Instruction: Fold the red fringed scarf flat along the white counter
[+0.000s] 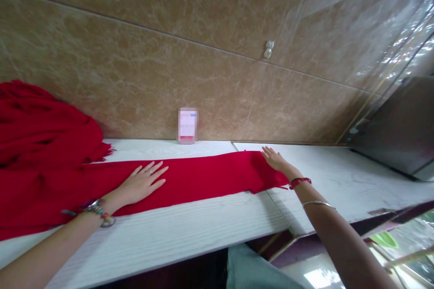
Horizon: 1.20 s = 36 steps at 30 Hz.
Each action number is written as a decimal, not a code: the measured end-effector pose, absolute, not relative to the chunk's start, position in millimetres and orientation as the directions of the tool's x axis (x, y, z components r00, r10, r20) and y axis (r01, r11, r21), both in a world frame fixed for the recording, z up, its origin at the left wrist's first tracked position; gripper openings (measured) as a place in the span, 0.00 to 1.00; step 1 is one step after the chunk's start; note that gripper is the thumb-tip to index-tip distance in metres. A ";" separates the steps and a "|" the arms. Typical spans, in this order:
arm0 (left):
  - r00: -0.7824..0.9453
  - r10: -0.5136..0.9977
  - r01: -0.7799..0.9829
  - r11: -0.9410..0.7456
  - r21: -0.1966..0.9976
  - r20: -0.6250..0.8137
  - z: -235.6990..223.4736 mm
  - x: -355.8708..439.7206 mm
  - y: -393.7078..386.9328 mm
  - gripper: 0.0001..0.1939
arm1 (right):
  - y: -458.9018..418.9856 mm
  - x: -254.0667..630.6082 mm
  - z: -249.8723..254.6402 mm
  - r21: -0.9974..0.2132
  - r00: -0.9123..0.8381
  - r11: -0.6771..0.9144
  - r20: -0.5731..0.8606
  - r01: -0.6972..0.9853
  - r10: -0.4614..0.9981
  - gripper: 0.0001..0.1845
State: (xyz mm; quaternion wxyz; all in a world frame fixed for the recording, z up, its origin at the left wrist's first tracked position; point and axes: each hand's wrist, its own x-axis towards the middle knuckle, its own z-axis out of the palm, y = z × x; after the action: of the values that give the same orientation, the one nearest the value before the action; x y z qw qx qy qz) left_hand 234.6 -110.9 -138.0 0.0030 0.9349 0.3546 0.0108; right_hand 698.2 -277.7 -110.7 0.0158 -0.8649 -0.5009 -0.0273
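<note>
A long red scarf [203,176] lies in a flat strip along the white table, its right end showing a few loose fringe threads. My left hand [140,184] rests palm down on the strip with its fingers spread. At the strip's far right end, my right hand [275,160] lies flat, fingers stretched out, touching the cloth's edge. Toward the left the strip runs into bunched red cloth. Above it sits a heaped pile of red fringed cloth [44,122]; whether the two are one piece I cannot tell.
The white tabletop [217,216] runs along a brown marbled wall [135,76]. A phone-like card [187,125], blurred, leans against that wall. A small hook [269,48] is fixed higher up. A dark grey box-shaped object [396,131] stands at the right end; a green item [384,239] is below.
</note>
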 end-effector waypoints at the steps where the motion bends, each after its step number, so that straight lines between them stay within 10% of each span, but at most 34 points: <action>1: 0.750 0.661 0.661 -0.750 0.013 0.025 -137.9 234.5 -111.4 0.27 | -271.7 682.7 -107.2 -0.023 0.433 -0.433 0.090 0.901 0.897 0.27; 10: 0.766 0.637 0.626 -0.770 0.125 0.089 -134.6 226.2 -117.9 0.27 | -229.0 468.0 -121.1 -0.165 -0.208 0.232 0.151 0.959 0.966 0.30; 18: 0.767 0.640 0.628 -0.764 0.147 0.049 -133.0 219.7 -120.9 0.27 | -235.6 426.7 -122.0 0.044 -0.340 0.340 -0.009 0.939 0.940 0.22; 36: 0.720 0.679 0.693 -0.702 0.161 -0.142 -118.1 217.9 -129.1 0.31 | -227.1 403.6 -125.8 -0.087 -0.296 0.293 -0.027 0.952 0.955 0.31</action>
State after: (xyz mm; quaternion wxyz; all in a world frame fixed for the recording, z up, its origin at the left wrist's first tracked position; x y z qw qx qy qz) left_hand 217.9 -129.1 -118.1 0.1021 0.9218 0.3721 -0.0360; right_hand 403.6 -227.1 -125.8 0.0152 -0.5931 -0.8038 0.0432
